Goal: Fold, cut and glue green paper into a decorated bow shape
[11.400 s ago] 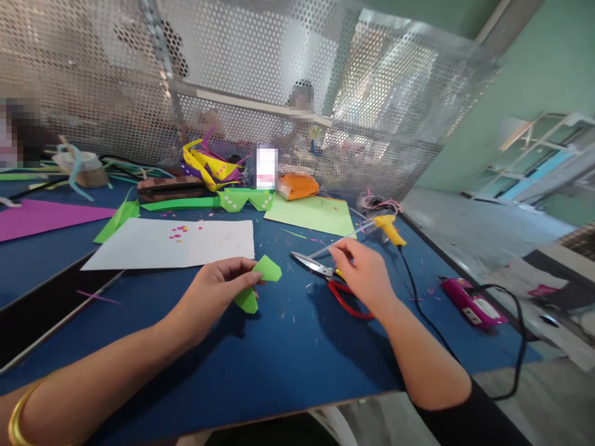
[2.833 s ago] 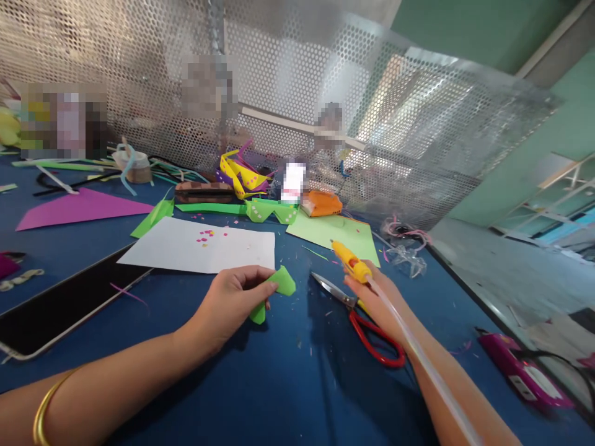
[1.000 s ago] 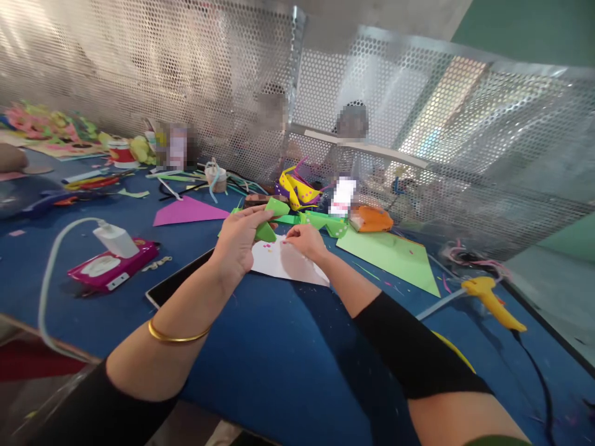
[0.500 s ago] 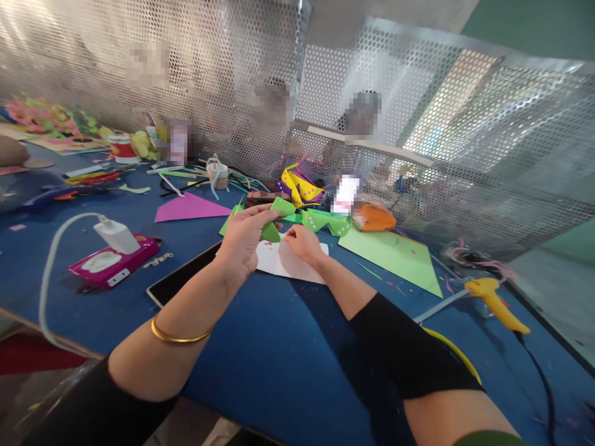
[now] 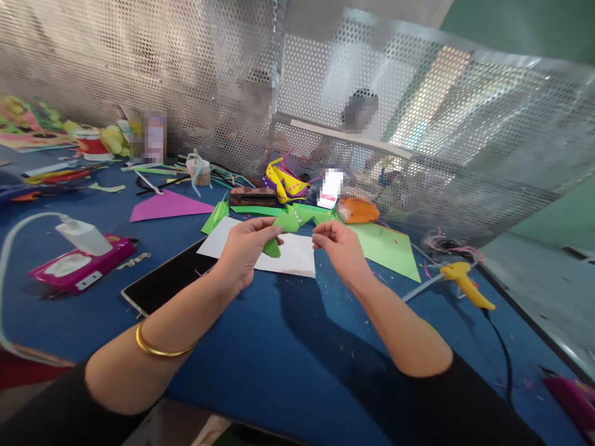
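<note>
left hand point(image 5: 242, 251) pinches a folded green paper piece point(image 5: 279, 232); right hand point(image 5: 338, 246), at its 3 o'clock, fingertips pinched together, contents unclear

Blue worktop point(image 5: 288, 365) strewn with paper scraps, shiny perforated metal screen point(image 5: 418, 124) along its far edge, pale green painted wall point(image 5: 548, 31) at right, daylight glinting through.

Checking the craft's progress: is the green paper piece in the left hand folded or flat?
Folded: the green paper piece, pinched in the left hand, bends into angled flaps.
</note>
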{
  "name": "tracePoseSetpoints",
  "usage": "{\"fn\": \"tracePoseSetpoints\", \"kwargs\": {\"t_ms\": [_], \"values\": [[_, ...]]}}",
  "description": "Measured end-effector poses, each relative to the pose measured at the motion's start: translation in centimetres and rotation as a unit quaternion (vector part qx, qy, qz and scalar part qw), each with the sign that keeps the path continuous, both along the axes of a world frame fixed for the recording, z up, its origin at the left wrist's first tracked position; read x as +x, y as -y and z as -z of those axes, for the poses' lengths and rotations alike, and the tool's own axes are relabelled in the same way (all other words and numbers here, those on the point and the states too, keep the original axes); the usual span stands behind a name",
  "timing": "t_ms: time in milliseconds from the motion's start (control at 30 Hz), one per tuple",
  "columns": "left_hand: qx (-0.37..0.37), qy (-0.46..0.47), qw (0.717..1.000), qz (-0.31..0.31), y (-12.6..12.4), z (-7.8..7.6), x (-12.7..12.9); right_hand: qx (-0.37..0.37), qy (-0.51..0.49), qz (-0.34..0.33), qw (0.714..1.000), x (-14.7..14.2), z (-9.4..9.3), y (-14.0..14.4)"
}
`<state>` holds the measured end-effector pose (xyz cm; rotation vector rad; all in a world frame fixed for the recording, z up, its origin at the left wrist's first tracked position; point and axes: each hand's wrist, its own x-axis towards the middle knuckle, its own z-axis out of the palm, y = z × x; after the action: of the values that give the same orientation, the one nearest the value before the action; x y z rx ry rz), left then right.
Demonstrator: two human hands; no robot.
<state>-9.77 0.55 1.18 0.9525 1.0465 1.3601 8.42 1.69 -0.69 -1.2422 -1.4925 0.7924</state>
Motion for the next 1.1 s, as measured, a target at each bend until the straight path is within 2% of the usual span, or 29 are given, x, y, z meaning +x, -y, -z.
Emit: {"fn": "tracePoseSetpoints", "kwargs": {"t_ms": [100,233,333,567,767,1100], "values": [[0.008,-0.031,0.999,0.044,1.1,0.7,1.1,0.002,-0.066,0.020,0.998,0.9,-0.3,2.5],[0.052,-0.078,0.993,0.069,1.8,1.6,1.8,0.024,-0.092,0.017,0.995,0.8,-0.4,4.1],[0.079,-0.111,0.987,0.087,1.9,1.9,1.9,0.042,-0.065,0.010,0.997,0.3,-0.4,4.4],[0.051,-0.139,0.982,0.116,2.4,1.7,2.2,0.064,-0.006,0.026,0.998,-0.3,0.1,4.8],[0.061,-0.180,0.971,0.143,2.6,1.7,2.1,0.088,0.036,0.041,0.995,-0.3,0.4,5.1],[0.081,-0.227,0.961,0.132,2.5,1.9,2.1,0.087,0.087,0.035,0.992,-0.4,0.8,5.3]]}}
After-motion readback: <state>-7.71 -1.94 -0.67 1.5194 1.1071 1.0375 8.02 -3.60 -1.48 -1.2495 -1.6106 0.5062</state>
